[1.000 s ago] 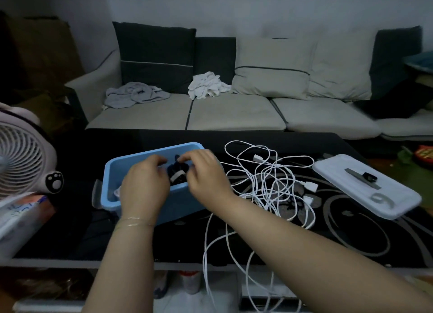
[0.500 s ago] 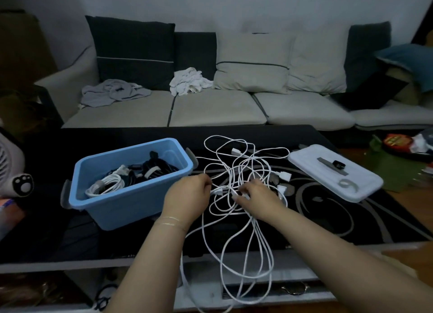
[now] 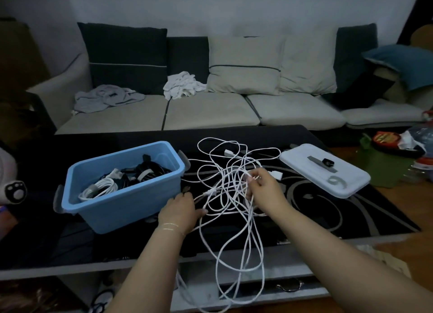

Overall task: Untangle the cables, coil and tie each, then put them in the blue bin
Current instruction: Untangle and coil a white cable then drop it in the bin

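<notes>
While the right hand (image 3: 263, 188) pinches strands of the tangled white cables (image 3: 230, 183), the left hand (image 3: 181, 208) rests flat on the table's (image 3: 351, 221) front edge, fingers relaxed. The blue bin (image 3: 121, 195) sits just left.

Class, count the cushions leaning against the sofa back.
4: a dark cushion at left, two pale cushions in the middle, a blue cushion far right; others may be hidden.

White cable tangle (image 3: 230, 183) fills the gap between blue bin (image 3: 121, 202) and, seemingly, lid (image 3: 324, 169)
</notes>
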Action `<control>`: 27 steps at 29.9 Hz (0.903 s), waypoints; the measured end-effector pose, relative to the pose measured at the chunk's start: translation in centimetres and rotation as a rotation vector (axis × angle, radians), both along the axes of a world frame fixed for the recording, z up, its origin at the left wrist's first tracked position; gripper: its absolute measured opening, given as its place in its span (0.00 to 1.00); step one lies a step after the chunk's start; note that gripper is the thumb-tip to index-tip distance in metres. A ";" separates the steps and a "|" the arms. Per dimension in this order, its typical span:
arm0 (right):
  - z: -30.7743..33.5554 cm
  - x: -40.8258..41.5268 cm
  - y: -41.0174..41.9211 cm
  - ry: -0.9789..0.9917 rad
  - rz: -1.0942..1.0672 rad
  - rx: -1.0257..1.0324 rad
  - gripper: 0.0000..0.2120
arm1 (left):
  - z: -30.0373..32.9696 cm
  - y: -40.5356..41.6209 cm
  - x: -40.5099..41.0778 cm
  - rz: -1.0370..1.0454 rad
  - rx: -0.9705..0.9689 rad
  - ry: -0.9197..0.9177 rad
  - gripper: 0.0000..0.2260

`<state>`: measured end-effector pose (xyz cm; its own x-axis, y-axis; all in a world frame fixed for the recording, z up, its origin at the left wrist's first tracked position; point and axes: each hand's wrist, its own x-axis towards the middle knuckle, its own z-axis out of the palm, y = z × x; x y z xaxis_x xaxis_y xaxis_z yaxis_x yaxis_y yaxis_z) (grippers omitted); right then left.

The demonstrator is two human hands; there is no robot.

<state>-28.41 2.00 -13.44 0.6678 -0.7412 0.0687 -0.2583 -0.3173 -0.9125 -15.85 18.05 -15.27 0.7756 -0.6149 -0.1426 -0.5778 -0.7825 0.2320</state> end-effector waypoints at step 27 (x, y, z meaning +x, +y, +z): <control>3.3 -6.8 6.6 0.049 0.290 0.453 0.09 | 5.0 -0.1 -7.3 0.035 -0.823 0.802 0.09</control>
